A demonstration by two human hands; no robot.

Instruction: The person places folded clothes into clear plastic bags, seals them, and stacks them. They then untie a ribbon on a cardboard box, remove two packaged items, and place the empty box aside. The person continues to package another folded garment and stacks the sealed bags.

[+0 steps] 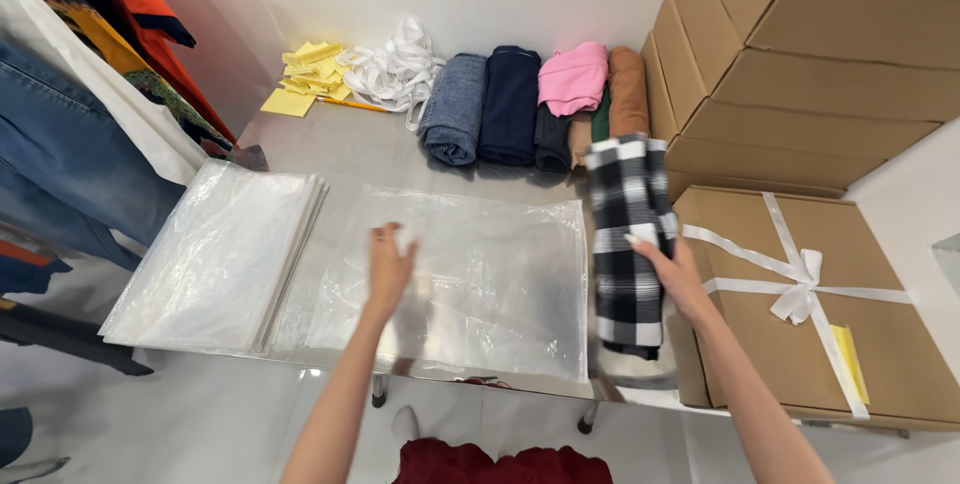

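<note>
The right hand (678, 274) is clamped on a folded black-and-white checked cloth (630, 244), thumb pressed on its near face and fingers wrapped behind, so that the cloth hangs upright above the right end of the metal table (340, 149), its lower edge just over the table's near rim. The left hand (388, 266) lies flat with fingers spread and holding nothing, palm down on a clear plastic bag (480, 279) that is spread singly across the middle of the table, just left of the checked cloth. Left of that bag, close beside it, sits a neat stack of more clear plastic bags (215, 254) reaching to the table's left edge. Along the far side, against the white wall, rolled and folded garments lie in a row: a grey-blue one (455, 109), a navy one (510, 104), a pink one (574, 79) on darker pieces, and a tan one (629, 92). Left of these lies a tangle of white ribbon (393, 72), and next to it a heap of yellow paper slips (310, 74). To the right of the table stands a brown cardboard box tied with white ribbon in a bow (800, 314), with a stack of plain cardboard boxes (810, 54) behind it. Hanging clothes, among them blue jeans (60, 154), fill the left edge.
</note>
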